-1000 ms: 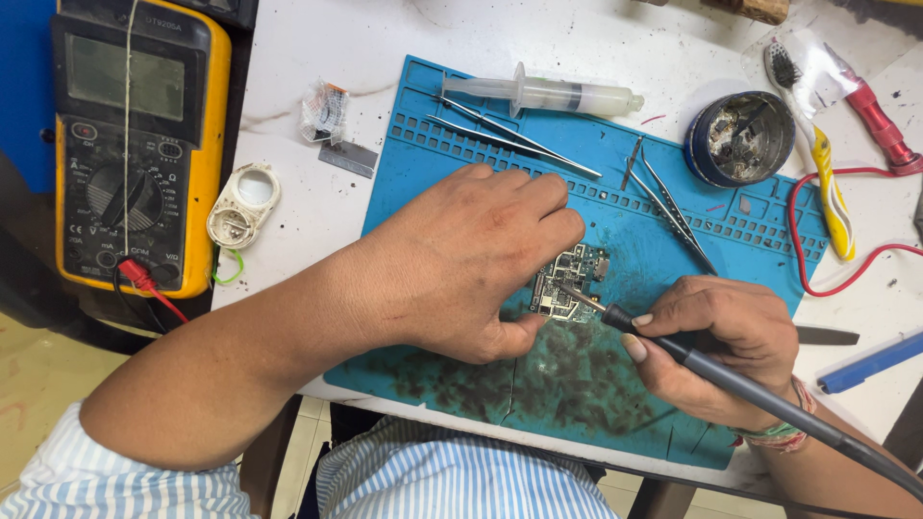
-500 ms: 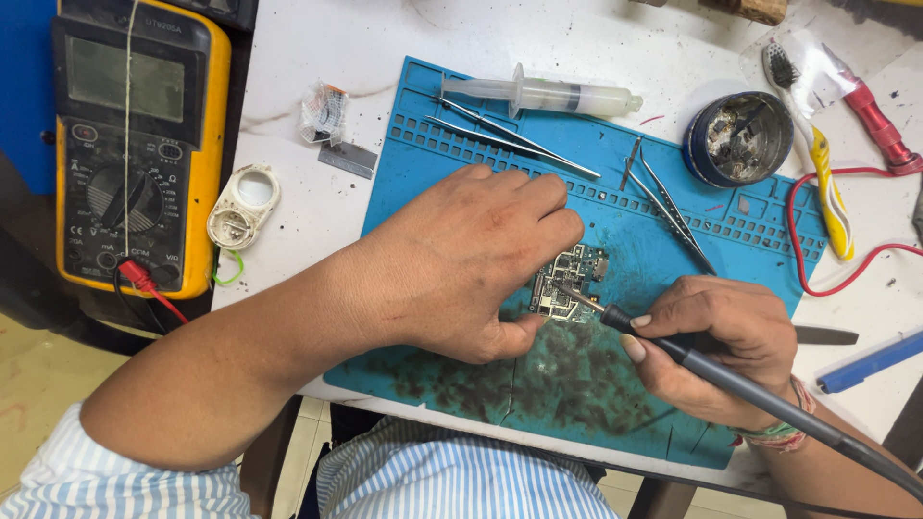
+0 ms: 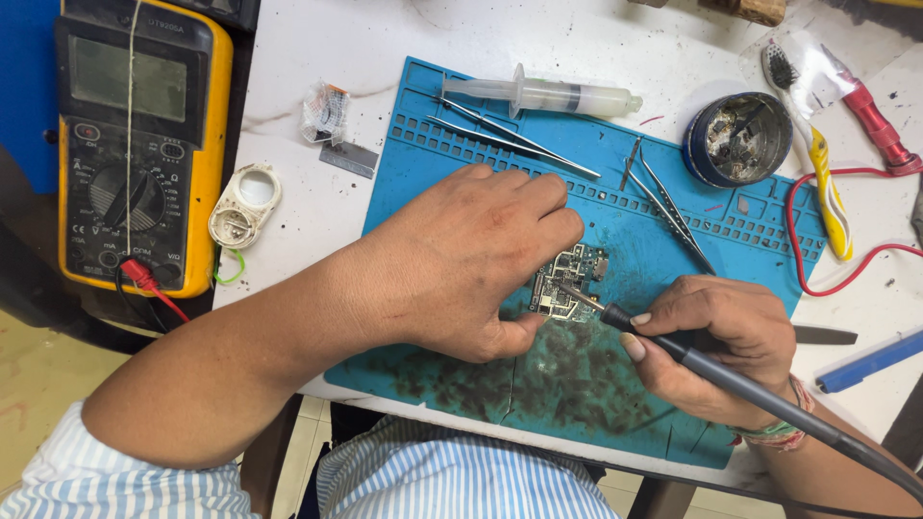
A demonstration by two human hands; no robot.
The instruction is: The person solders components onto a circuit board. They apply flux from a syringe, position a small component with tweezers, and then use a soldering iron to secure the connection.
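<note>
Round dark tin (image 3: 738, 137) at the far right of the blue work mat (image 3: 452, 375), on the desk's far side — it holds a tangle of metallic wool with bits of solder in it. Syringe (image 3: 548, 94) lies along the mat's far edge, partly filled with pale paste. Small clear packet (image 3: 324, 111) on the white desk (image 3: 385, 38) just off the mat's far left corner; contents too small to tell.

Small circuit board (image 3: 567, 281) lies flat near the middle of the mat, between my two hands.

My left hand (image 3: 461, 264) — palm down, fingers together and curled slightly, laid over the board's left side; thumb tip pressed to the mat at the board's near edge. Forearm comes in from the near left corner of the desk, striped sleeve at the elbow.

My right hand (image 3: 721, 341) — closed in a pen grip around the soldering iron (image 3: 673, 346), thumb and forefinger pinching the dark handle near its front. Iron slants from the near right; its tip touches the board. Wrist rests at the mat's near right edge.

Tweezers (image 3: 510, 139) lie on the mat beyond my left hand. Yellow multimeter (image 3: 139, 154) stands at the desk's left edge.
</note>
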